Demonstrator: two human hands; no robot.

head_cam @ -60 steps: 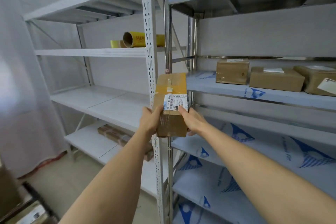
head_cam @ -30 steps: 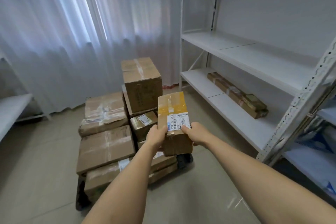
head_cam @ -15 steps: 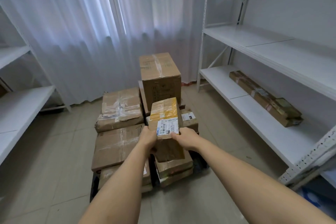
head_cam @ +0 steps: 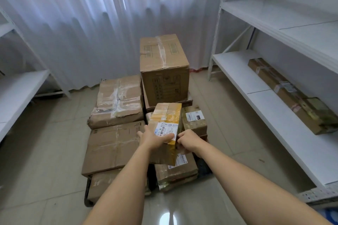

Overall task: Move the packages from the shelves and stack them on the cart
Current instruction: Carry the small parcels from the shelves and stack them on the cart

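Now the package (head_cam: 165, 129) sits between both hands, low over the near right part of the cart's load. The left hand (head_cam: 152, 138) wraps its near left edge with the thumb across the shipping label, and the right hand (head_cam: 188, 141) curls round its near right corner. Two seconds ago this package was held up by the shelf upright; since then the view has swung round to the cart (head_cam: 87, 195) and the package has dropped close to the stack, so I judge the set-down is next. Its white label carries a barcode and print too small to read beyond a few characters. Just below it lies a flat labelled package (head_cam: 178, 170), and just beyond it a small taped package (head_cam: 194, 119) whose label is also illegible. Farther behind stands the tall box (head_cam: 164, 71), with faint unreadable markings. To its right, a long parcel (head_cam: 292, 95) waits on the shelf (head_cam: 256, 97).
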